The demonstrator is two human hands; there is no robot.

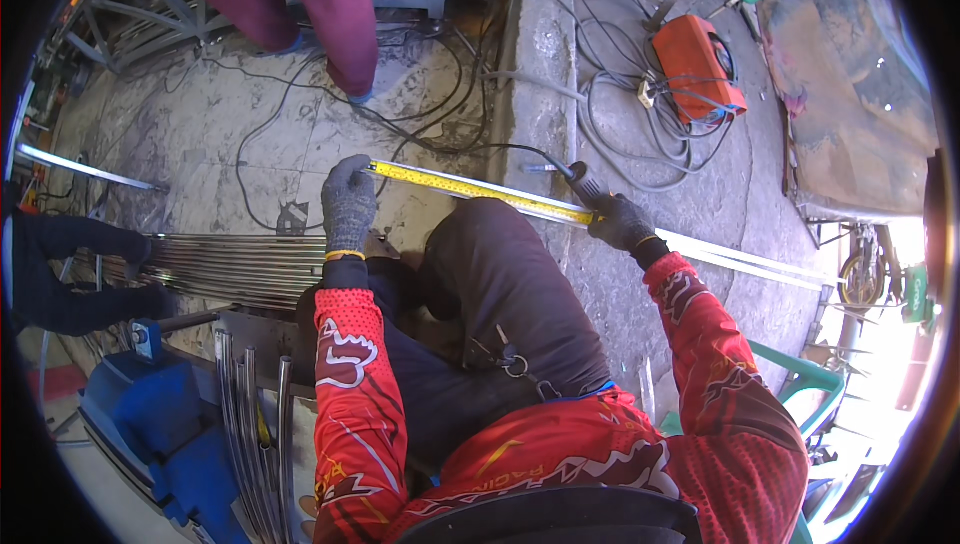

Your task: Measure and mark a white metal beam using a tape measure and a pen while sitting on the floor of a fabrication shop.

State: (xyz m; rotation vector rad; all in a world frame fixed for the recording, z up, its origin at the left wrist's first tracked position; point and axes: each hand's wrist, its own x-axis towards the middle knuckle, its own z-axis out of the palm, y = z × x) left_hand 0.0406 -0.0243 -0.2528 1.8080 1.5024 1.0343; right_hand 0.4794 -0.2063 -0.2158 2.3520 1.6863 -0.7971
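Observation:
A yellow tape measure (470, 184) is stretched along a shiny metal tube (720, 257), above my knees. My left hand (349, 206), in a grey knit glove, pinches the tape's left end at the tube's end. Farther right, my right hand (624, 223), in a dark glove, is closed around the tape and tube; the tape's case is hidden there. Just beside its fingers is a black ribbed handle (586, 182) with a cable running left; I cannot tell whether the hand grips it too.
Shiny tubes (235, 269) lie in a row on the left, near a person's dark-clad legs (75, 254). Another person in maroon trousers (330, 14) stands ahead. Cables (410, 124) cross the floor toward an orange machine (697, 69). A blue machine (150, 424) stands lower left.

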